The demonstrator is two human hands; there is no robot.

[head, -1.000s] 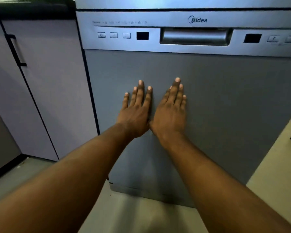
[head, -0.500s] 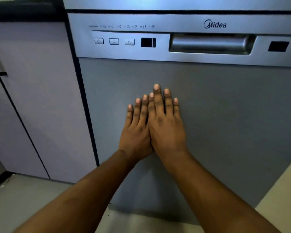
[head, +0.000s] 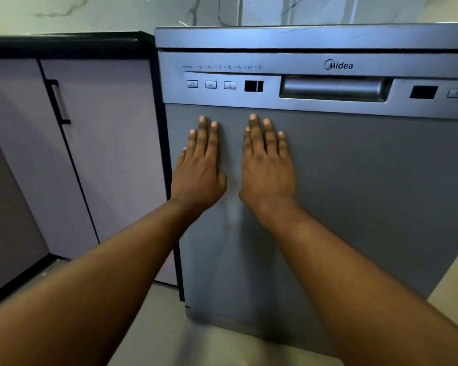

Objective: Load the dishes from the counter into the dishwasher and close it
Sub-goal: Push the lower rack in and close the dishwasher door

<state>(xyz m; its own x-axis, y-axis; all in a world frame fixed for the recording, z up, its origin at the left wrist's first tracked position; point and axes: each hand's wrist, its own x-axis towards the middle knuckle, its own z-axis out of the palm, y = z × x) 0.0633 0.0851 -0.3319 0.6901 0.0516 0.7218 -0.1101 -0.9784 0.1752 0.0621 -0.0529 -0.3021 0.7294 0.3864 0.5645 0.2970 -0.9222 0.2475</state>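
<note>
The grey dishwasher (head: 368,194) fills the middle and right of the head view, its door upright and closed against the body. My left hand (head: 200,167) lies flat on the door's left part with straight fingers. My right hand (head: 267,165) lies flat beside it, a small gap between the two. Both palms sit just under the silver control panel (head: 222,84) with its buttons and recessed handle (head: 333,88). No dishes are in view.
Pale lilac cabinet doors (head: 103,154) with a black handle (head: 60,101) stand left of the dishwasher under a dark counter edge (head: 64,44). Marble wall shows above. Light floor (head: 154,326) lies below.
My hands have slid up the door and parted; half a second ago they touched side by side. The camera has risen, so the dishwasher's top and the wall now show.
</note>
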